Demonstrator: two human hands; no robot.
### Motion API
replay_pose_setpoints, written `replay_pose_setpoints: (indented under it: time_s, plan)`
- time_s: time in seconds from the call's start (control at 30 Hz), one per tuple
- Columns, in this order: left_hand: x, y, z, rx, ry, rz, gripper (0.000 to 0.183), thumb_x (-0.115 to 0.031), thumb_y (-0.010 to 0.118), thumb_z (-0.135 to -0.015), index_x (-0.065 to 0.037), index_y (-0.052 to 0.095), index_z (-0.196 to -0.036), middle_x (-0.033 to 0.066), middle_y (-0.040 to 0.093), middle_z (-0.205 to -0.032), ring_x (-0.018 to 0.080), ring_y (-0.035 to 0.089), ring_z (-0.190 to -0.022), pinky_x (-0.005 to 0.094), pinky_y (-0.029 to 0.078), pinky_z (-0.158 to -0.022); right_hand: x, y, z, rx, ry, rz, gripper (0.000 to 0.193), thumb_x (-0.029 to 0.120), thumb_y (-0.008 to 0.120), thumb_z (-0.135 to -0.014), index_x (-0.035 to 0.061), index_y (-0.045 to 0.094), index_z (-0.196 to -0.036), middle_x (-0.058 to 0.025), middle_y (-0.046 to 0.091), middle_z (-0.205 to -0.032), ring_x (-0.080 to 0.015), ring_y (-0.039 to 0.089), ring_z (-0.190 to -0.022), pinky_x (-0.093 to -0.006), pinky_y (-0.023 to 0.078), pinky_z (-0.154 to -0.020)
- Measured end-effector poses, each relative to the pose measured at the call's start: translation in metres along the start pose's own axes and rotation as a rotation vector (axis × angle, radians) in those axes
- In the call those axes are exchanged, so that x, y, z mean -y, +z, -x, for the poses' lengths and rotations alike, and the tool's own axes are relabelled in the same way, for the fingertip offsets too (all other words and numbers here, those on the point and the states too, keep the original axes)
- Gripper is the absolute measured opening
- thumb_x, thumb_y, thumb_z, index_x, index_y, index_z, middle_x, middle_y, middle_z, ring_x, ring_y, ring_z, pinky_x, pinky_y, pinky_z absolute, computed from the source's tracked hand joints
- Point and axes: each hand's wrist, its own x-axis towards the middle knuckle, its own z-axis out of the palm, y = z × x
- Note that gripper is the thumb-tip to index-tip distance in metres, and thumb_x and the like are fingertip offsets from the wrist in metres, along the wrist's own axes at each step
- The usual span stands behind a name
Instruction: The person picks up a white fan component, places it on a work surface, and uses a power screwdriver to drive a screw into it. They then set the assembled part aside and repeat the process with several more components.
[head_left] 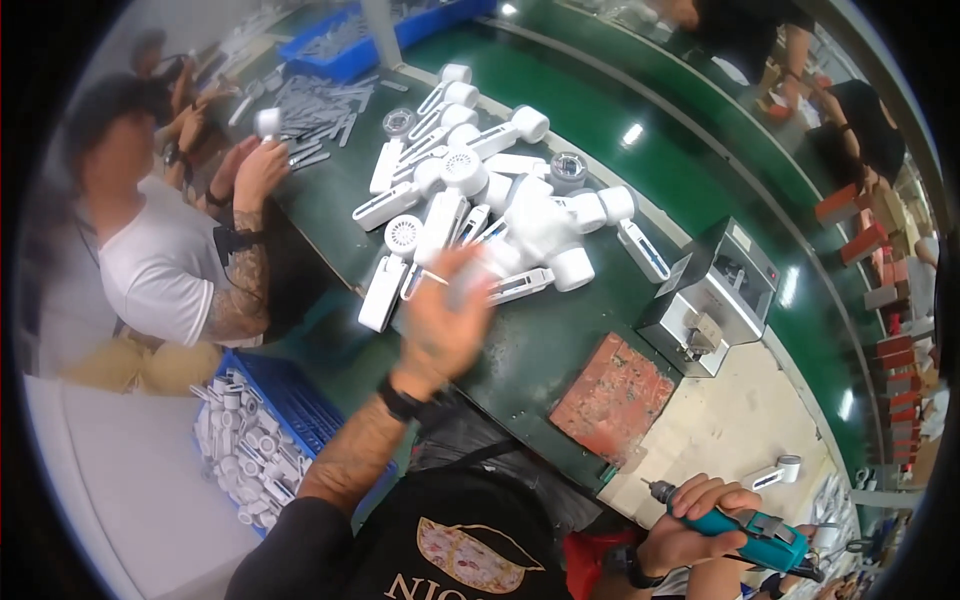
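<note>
The dark green bench [520,355] spreads across the middle; the pile of white handheld fans [463,175] covers its far part, handles and round heads lying at mixed angles; at the lower left a blue crate [290,400] holds more white fan parts; toward the right stand a grey metal machine [690,312] and, nearer the person, a worn red board [615,395] lying flat beside a tan sheet [715,425].

The left hand [437,335] reaches over the near edge of the pile, blurred by motion; a pale patch shows at its fingers, and I cannot tell whether they grip something or are spread; the right hand [685,543] is wrapped around a teal electric screwdriver [775,548], its bit pointing up and left.

The left hand is much the nearer to the pile; 1 fan [522,287] lies just to the right of its fingers, long axis running left to right and slightly away, head at the right end; contact is unclear; 1 lone fan [775,474] rests on the tan sheet, beyond the screwdriver and well apart from the pile.
</note>
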Motion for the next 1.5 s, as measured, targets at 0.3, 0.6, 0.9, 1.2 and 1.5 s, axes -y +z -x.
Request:
replay_pose_setpoints:
  time_s: [0.3,0.6,0.9,1.2,1.5]
  plan:
    - [0.231,-0.128,-0.129,-0.015,0.184,-0.879,0.042,-0.015,0.051,-0.094,0.001,0.053,-0.132,0.0225,0.056,-0.129,0.0352,0.051,-0.124,0.0417,0.038,-0.107,-0.006,-0.041,0.02,0.109,0.275,-0.063,0.057,0.047,0.077,-0.082,0.0013,0.048,-0.1,-0.01,0.054,-0.067,-0.0225,0.055,-0.056,-0.035,0.047,-0.05]
    - [-0.144,0.145,0.003,0.664,0.799,0.188,0.02,-0.013,0.062,-0.091,0.001,0.068,-0.104,0.0162,0.066,-0.111,0.0289,0.064,-0.1,0.0383,0.05,-0.085,0.016,-0.081,0.022,0.046,0.33,0.032,0.054,0.038,0.077,-0.084,-0.0034,0.052,-0.109,-0.0096,0.06,-0.078,-0.017,0.059,-0.072,-0.0302,0.05,-0.066]
    - [-0.241,0.397,0.192,1.072,0.663,0.126,0.048,-0.041,0.064,-0.087,-0.003,0.058,-0.117,0.0119,0.059,-0.111,0.0315,0.058,-0.105,0.0448,0.046,-0.091,0.048,-0.101,0.042,0.034,0.323,0.147,0.055,0.035,0.078,-0.085,-0.0051,0.051,-0.11,-0.0103,0.06,-0.08,-0.0179,0.06,-0.074,-0.0305,0.05,-0.067]
    - [-0.212,0.382,0.174,0.914,0.705,0.235,0.03,-0.031,0.065,-0.085,-0.008,0.06,-0.103,0.0067,0.059,-0.096,0.0259,0.061,-0.093,0.0418,0.051,-0.077,0.038,-0.124,0.045,-0.108,0.287,0.247,0.058,0.043,0.078,-0.083,-0.0041,0.053,-0.107,-0.0097,0.061,-0.079,-0.018,0.06,-0.07,-0.0294,0.049,-0.063]
    - [-0.146,0.189,0.071,0.995,0.755,0.056,0.021,-0.023,0.068,-0.087,-0.008,0.065,-0.101,0.0074,0.063,-0.089,0.0275,0.064,-0.084,0.0393,0.051,-0.071,0.012,-0.1,-0.002,-0.115,0.223,0.212,0.066,0.056,0.07,-0.085,-0.0042,0.054,-0.105,-0.0067,0.055,-0.069,-0.0179,0.056,-0.06,-0.029,0.046,-0.055]
